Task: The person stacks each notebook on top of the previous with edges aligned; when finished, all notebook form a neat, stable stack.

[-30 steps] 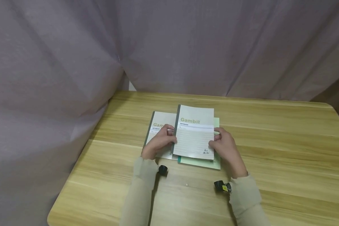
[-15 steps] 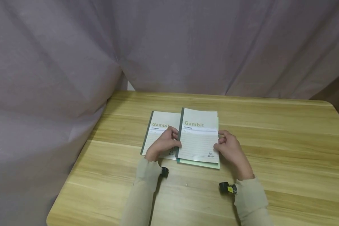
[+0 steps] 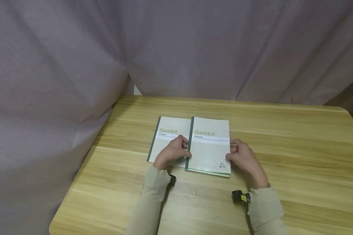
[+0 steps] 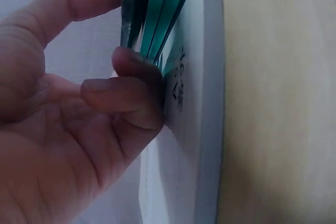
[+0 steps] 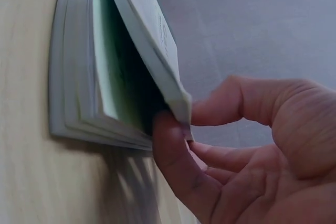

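A white "Gambit" notebook with a dark spine lies between both hands in the head view. My left hand holds its spine side, thumb on the dark spine and curled fingers beside the teal spines below. At the opposite edge, my right hand pinches the cover side between thumb and finger. The right wrist view has that edge raised, with a gap above a pale green notebook on the stack. Another white Gambit notebook lies to the left, partly hidden by my left hand.
The notebooks are on a wood-grain table. Grey curtains hang behind and at the left side. A small black camera sits at the right wrist, and another at the left.
Both hands have brought the held notebook right and toward the person, lower over the green one. Only a thin green strip shows at its front edge; more of the left notebook is uncovered.
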`<action>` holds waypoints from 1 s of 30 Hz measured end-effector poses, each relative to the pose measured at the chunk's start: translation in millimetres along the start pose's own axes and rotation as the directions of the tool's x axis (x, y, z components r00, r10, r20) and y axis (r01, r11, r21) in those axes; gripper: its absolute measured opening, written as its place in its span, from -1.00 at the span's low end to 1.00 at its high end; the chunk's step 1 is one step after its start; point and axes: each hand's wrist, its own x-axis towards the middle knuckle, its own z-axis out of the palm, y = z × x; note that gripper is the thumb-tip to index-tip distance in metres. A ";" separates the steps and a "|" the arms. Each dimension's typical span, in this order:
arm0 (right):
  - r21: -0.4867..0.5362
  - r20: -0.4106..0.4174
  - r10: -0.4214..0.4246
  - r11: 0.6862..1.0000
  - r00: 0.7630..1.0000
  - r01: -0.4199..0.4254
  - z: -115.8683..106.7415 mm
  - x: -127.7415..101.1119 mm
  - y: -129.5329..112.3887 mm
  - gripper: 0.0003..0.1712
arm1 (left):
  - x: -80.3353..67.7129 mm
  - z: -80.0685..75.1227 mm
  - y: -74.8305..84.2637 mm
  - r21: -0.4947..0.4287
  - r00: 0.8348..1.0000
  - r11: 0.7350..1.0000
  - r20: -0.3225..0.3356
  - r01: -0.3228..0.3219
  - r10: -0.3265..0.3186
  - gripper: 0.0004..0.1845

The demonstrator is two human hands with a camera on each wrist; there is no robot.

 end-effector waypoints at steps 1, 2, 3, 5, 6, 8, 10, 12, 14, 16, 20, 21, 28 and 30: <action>-0.002 0.004 -0.002 1.000 1.000 0.002 -0.5 -0.1 0.6 -0.25 | -0.4 0.2 0.4 0.010 1.000 1.000 0.004 -0.002 0.002 -0.52; 0.000 0.010 -0.004 1.000 1.000 0.004 -0.9 0.0 1.2 -0.24 | -0.9 0.3 0.9 0.017 1.000 1.000 0.007 -0.005 0.004 -0.52; 0.003 0.014 -0.004 1.000 1.000 0.004 -1.2 -0.1 1.5 -0.24 | -1.5 0.4 1.5 0.018 1.000 1.000 0.010 -0.006 0.006 -0.52; 0.002 0.019 0.001 1.000 1.000 -0.001 -1.8 -0.1 1.8 -0.24 | -2.8 0.4 3.1 0.024 1.000 1.000 0.013 -0.009 0.009 -0.53; 0.001 0.022 0.004 1.000 1.000 -0.004 -2.0 0.0 2.2 -0.23 | -3.2 0.4 3.8 0.023 1.000 1.000 0.013 -0.010 0.010 -0.52; 0.002 0.027 0.011 1.000 1.000 -0.011 -2.1 0.1 2.3 -0.23 | -3.8 0.3 4.9 0.027 1.000 1.000 0.008 -0.009 0.009 -0.52; 0.000 0.031 0.021 1.000 0.999 -0.021 -2.1 -0.3 2.0 -0.23 | -4.1 0.4 5.0 0.035 1.000 0.999 0.010 -0.005 0.005 -0.52; -0.012 0.031 0.026 1.000 0.999 -0.026 -1.7 -0.8 1.8 -0.24 | -4.6 0.5 5.1 0.039 1.000 0.999 0.014 -0.001 0.000 -0.53; -0.022 0.034 0.034 0.999 0.999 -0.033 -1.7 -1.5 1.5 -0.25 | -5.0 0.8 5.4 0.044 1.000 0.999 0.018 0.002 -0.003 -0.53; -0.040 0.032 0.037 0.999 0.999 -0.036 -1.8 -2.3 1.1 -0.26 | -5.6 1.0 5.9 0.045 1.000 0.999 0.023 0.001 -0.002 -0.53; -0.061 0.037 0.046 0.997 0.998 -0.044 -1.0 -3.3 2.0 -0.26 | -6.6 2.3 5.9 0.067 1.000 0.998 0.026 -0.012 0.010 -0.54; -0.069 0.037 0.049 0.997 0.998 -0.046 -0.8 -3.6 2.5 -0.26 | -6.8 2.8 5.4 0.068 1.000 0.998 0.028 -0.015 0.013 -0.54; -0.076 0.046 0.062 0.995 0.997 -0.058 0.2 -5.2 7.0 -0.25 | -10.2 5.5 5.2 0.078 0.998 0.995 0.041 -0.060 0.057 -0.53; -0.076 0.044 0.061 0.995 0.997 -0.057 0.5 -5.6 7.3 -0.25 | -10.8 5.7 5.0 0.083 0.997 0.994 0.039 -0.068 0.065 -0.53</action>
